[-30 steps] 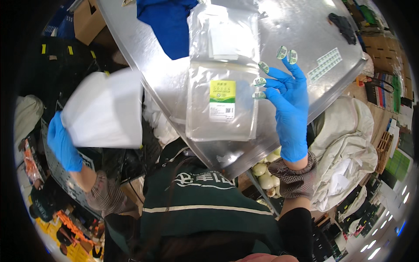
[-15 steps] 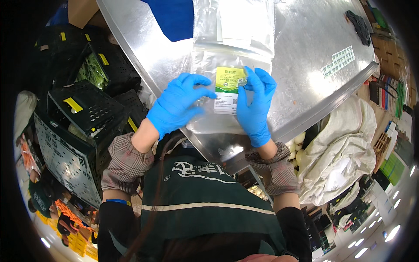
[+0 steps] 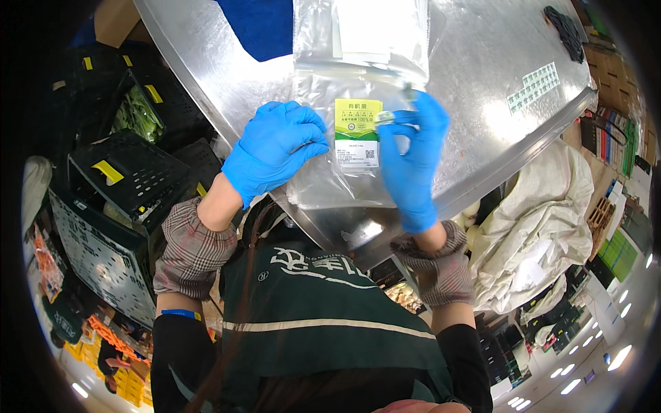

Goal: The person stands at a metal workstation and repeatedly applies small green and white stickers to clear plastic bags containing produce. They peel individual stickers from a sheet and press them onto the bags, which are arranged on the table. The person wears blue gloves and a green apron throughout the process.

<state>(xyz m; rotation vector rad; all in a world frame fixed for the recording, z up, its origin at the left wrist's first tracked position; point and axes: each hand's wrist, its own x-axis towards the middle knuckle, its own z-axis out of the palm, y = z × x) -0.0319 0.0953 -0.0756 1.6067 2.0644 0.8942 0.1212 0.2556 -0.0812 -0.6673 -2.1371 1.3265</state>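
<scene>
While both hands worked in blue gloves, a clear plastic bag point(image 3: 344, 103) lay flat on a shiny steel table point(image 3: 482, 89) that filled the upper part of the view. The bag ran from 12 o'clock down toward the centre, and it carried a green, yellow and white label point(image 3: 357, 132) near its middle.

The left hand point(image 3: 275, 148) rested at about 10 o'clock from the centre, palm down, fingers curled and pressed on the bag's left edge, just beside the label. It held the bag down and gripped nothing.

The right hand point(image 3: 410, 162) sat at about 1 o'clock from the centre, on the label's right side. Its thumb and forefinger were pinched shut on a small pale sticker point(image 3: 385, 118) at the label's upper right corner; its other fingers lay on the bag.

A blue cloth point(image 3: 265, 27) lay on the table at 11 o'clock, partly under the bag. A strip of pale stickers point(image 3: 531, 86) lay on the table at 2 o'clock, well apart from the hands, and a dark glove point(image 3: 564, 27) lay farther up near the rim.

Black crates point(image 3: 120, 179) stood at 9 o'clock beside the table, one holding green leaves point(image 3: 138, 113). A white sack point(image 3: 537, 220) slumped at 3 o'clock below the table's edge. The person's green apron point(image 3: 323, 310) and checked sleeves point(image 3: 193, 248) filled the lower middle.
</scene>
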